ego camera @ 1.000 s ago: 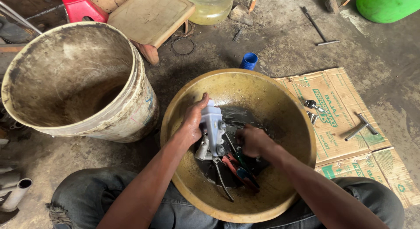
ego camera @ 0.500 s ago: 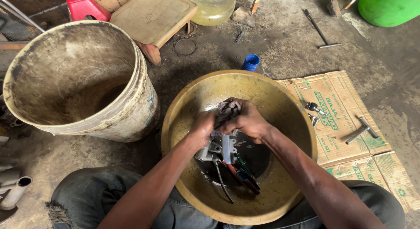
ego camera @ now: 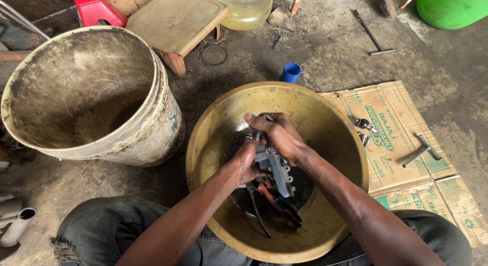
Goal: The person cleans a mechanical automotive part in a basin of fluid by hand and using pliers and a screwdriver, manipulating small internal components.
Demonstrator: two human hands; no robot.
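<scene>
— Since half a second back, both hands have dropped lower in the yellow basin (ego camera: 213,139), and the grey metal part (ego camera: 277,167) has swung round so it now slants toward the near right.

— Where's it sitting?

— Over the dark liquid in the middle of the basin, above the red-handled pliers (ego camera: 277,200) lying in the bottom. Left hand (ego camera: 244,164) is wrapped round its left end, fingers curled shut on it. Right hand (ego camera: 277,134) is clenched over the top end, toward the basin's far rim, with something dark bunched under the fingers; can't tell what.

— And around the basin?

— Flattened brown cardboard box (ego camera: 391,139) with green print lies on the floor against the basin's right edge; a T-shaped wrench (ego camera: 421,150) and small bolts (ego camera: 362,124) rest on it. Blue cap (ego camera: 291,72) just beyond the far rim. Big dirty bucket (ego camera: 86,93) off the left edge, wooden stool (ego camera: 175,19) behind it, clear jug (ego camera: 246,7) at the top, green drum (ego camera: 452,7) in the far right corner.
</scene>
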